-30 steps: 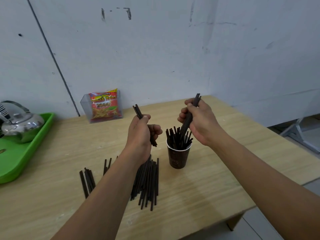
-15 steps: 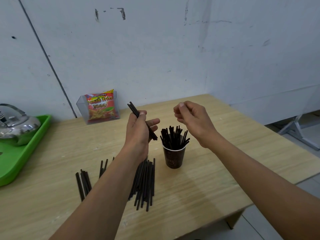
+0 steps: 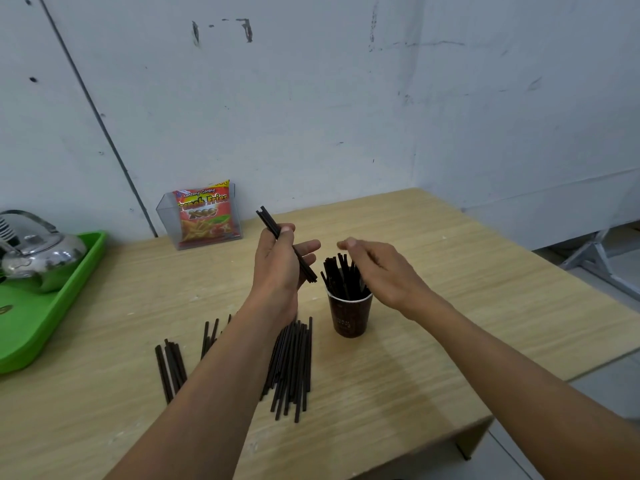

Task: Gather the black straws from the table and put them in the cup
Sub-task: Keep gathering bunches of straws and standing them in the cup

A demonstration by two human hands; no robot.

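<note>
A dark brown paper cup (image 3: 349, 315) stands on the wooden table (image 3: 467, 271), with several black straws (image 3: 341, 275) upright in it. My left hand (image 3: 280, 263) is raised left of the cup and grips a few black straws (image 3: 273, 226) that slant up and to the left. My right hand (image 3: 377, 268) hovers just above and right of the cup, fingers loosely apart, holding nothing. A large pile of loose straws (image 3: 292, 362) lies on the table under my left forearm. A smaller bunch (image 3: 169, 365) lies further left.
A clear holder with a red snack packet (image 3: 204, 216) stands by the wall. At the left edge, a green tray (image 3: 45, 306) carries a metal kettle (image 3: 38, 254). The table's front edge and right corner drop to the floor.
My right hand dropped its straws into the cup, then opened and moved a little lower over it. My left hand still holds its straws, with the fingers more spread.
</note>
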